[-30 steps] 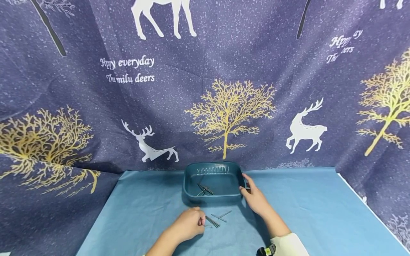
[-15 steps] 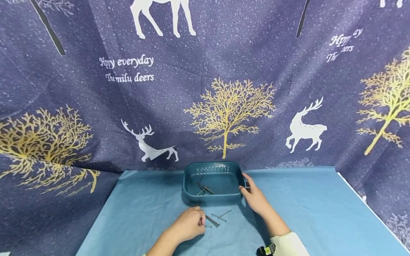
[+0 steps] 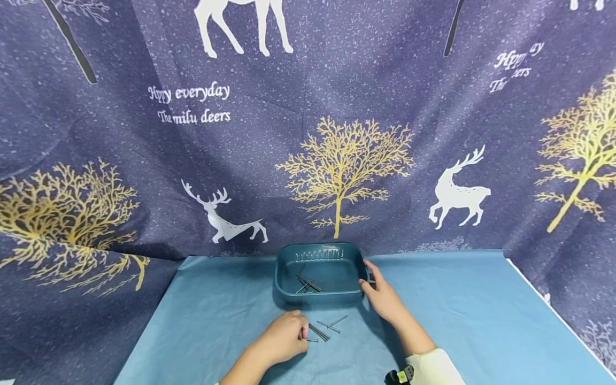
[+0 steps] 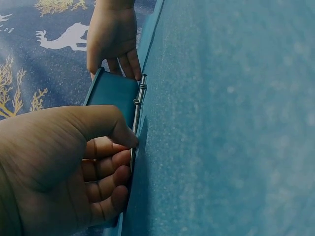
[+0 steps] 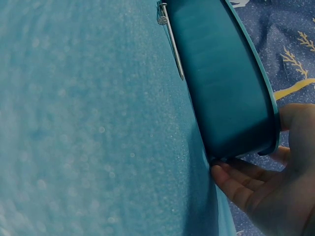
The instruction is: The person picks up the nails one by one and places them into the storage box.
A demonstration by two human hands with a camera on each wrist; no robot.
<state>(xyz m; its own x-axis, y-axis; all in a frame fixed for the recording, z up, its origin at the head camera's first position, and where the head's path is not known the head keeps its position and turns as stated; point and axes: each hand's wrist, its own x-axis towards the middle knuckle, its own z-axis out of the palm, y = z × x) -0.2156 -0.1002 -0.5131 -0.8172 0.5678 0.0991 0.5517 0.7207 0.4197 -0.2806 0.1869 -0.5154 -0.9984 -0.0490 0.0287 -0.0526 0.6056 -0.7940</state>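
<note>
A dark teal rectangular dish (image 3: 320, 294) with several nails (image 3: 309, 283) inside stands towards the back of the table. My right hand (image 3: 382, 299) grips its right end; in the right wrist view the thumb is at the rim and the fingers (image 5: 236, 184) reach under the end. In front of the dish, my left hand (image 3: 285, 336) is low at the tabletop, fingers curled. Its thumb and index finger pinch a nail (image 4: 133, 156), seen in the left wrist view. Just right of that hand lie a small bunch of nails (image 3: 320, 332) and two crossed nails (image 3: 332, 325).
A light blue cloth (image 3: 207, 315) covers the table. Behind it hangs a dark blue curtain (image 3: 308, 203) printed with trees and deer, close to the dish's back wall. A dark strap with a buckle (image 3: 400, 377) is at the right sleeve.
</note>
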